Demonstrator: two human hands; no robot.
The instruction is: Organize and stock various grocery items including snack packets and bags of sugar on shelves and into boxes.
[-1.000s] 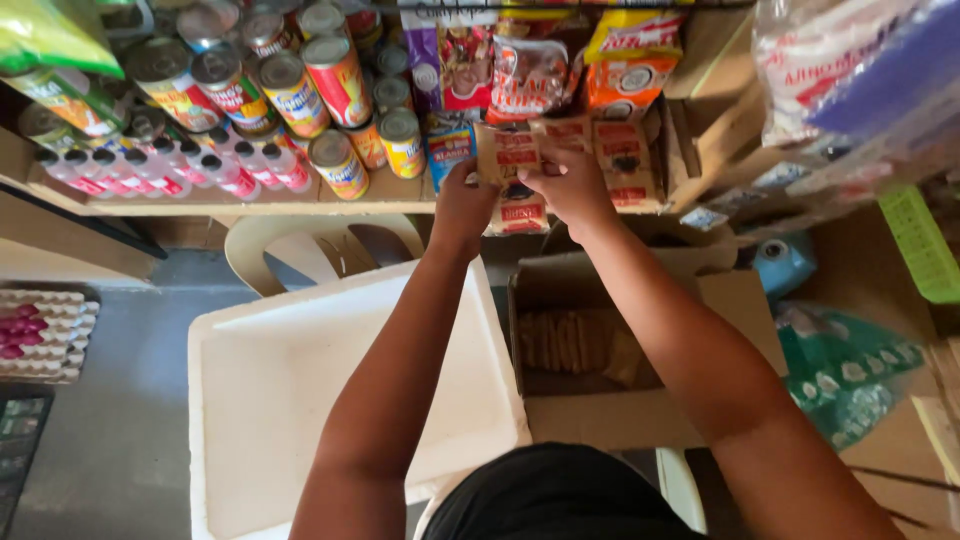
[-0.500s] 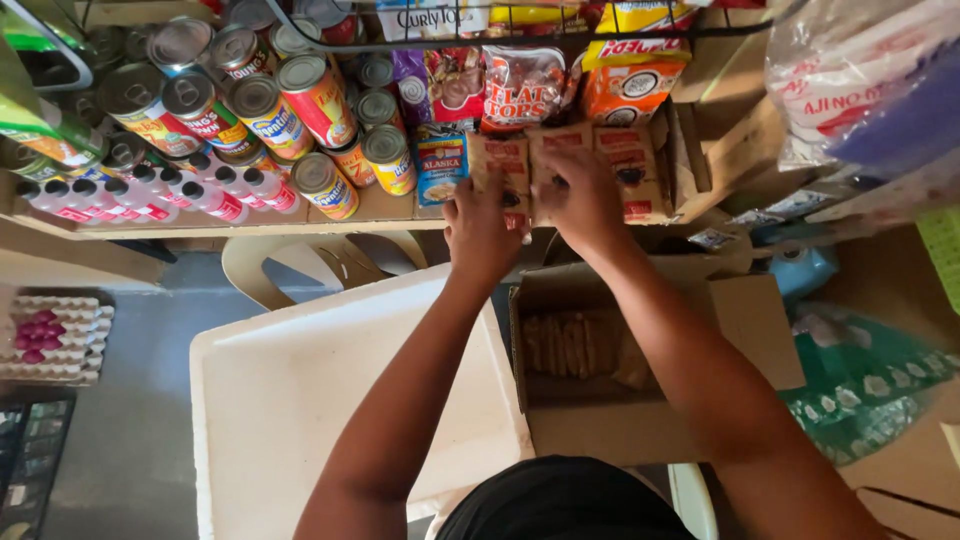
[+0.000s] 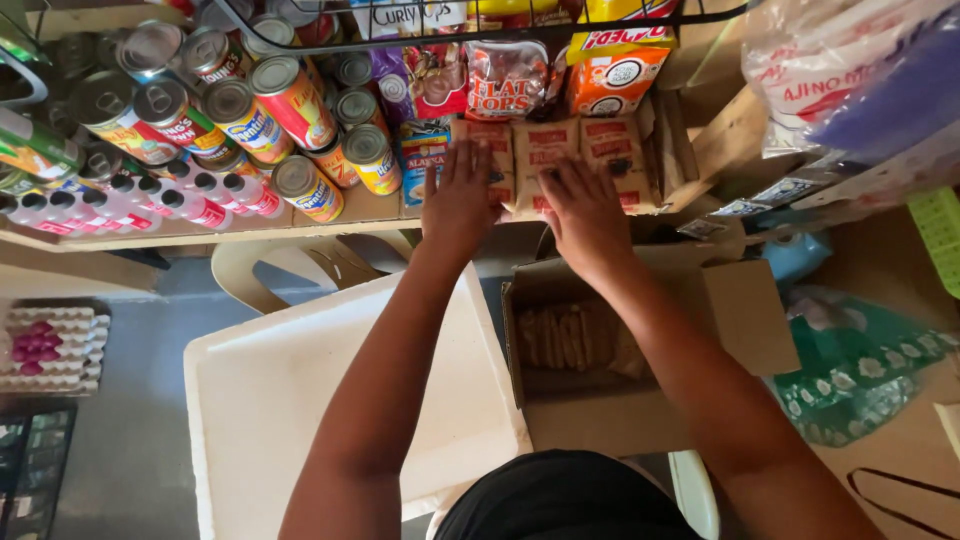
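Note:
Both my hands rest flat on a row of tan biscuit packs lying on a wooden shelf. My left hand presses the left packs with fingers spread. My right hand lies on the middle packs, fingers apart. Neither hand grips anything. Below my arms stands an open cardboard box with more biscuit packs stacked on edge inside it.
Several tin cans and small red-capped bottles fill the shelf's left. Snack bags sit behind the packs. A white foam box lid, a plastic chair, an egg tray and green bags surround me.
The view has shifted so the shelf sits lower and closer. My hands have slid down the biscuit packs and flattened on them, fingers spreading.

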